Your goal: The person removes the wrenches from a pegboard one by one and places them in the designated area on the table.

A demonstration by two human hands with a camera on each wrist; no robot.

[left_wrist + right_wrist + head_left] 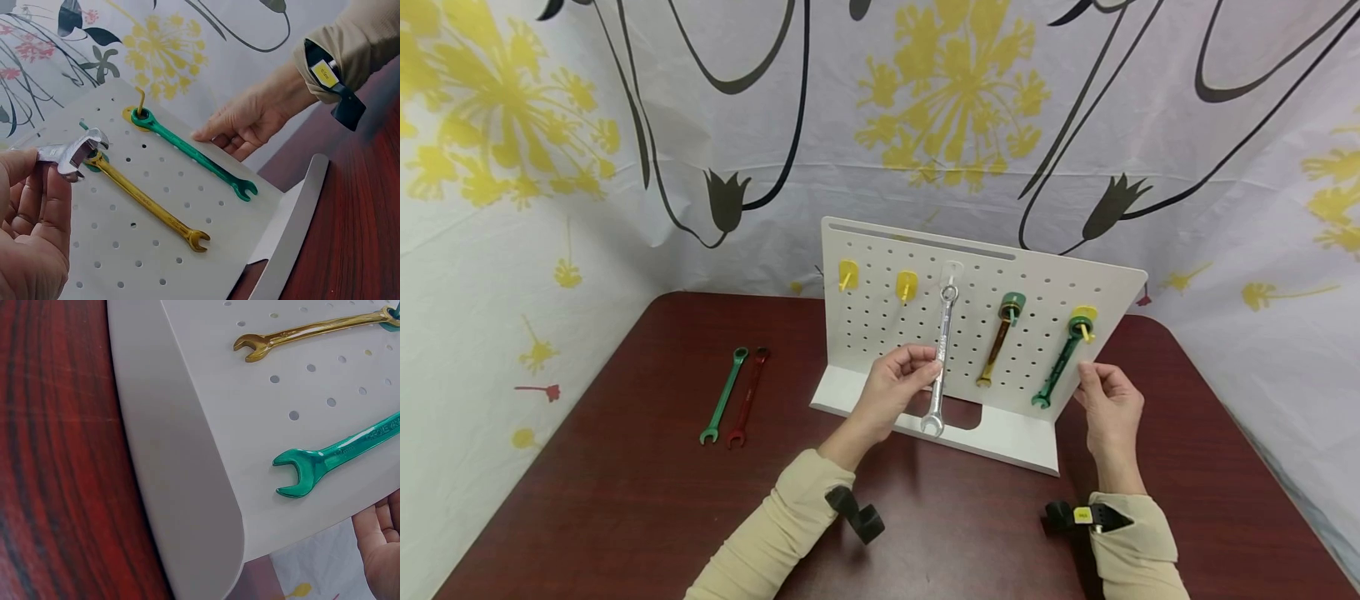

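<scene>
My left hand (891, 387) pinches a silver combination wrench (945, 325) between thumb and fingers, its open end pointing down. The wrench's ring end is at the clear hook (952, 270) in the middle of a white pegboard (880, 325); whether the hook passes through the ring cannot be told. At the board's right edge, my right hand (1112, 408) holds the edge with thumb and fingers, some of them behind it. A gold wrench (147, 203) and a green wrench (194, 153) hang from hooks to the right of the silver one.
Two yellow hooks, the left one (847, 275) and its neighbour (907, 287), bear nothing. Left of the board, another green wrench (726, 396) and a red wrench (750, 400) lie side by side on the dark red table (625, 500). A patterned cloth (775, 208) hangs behind.
</scene>
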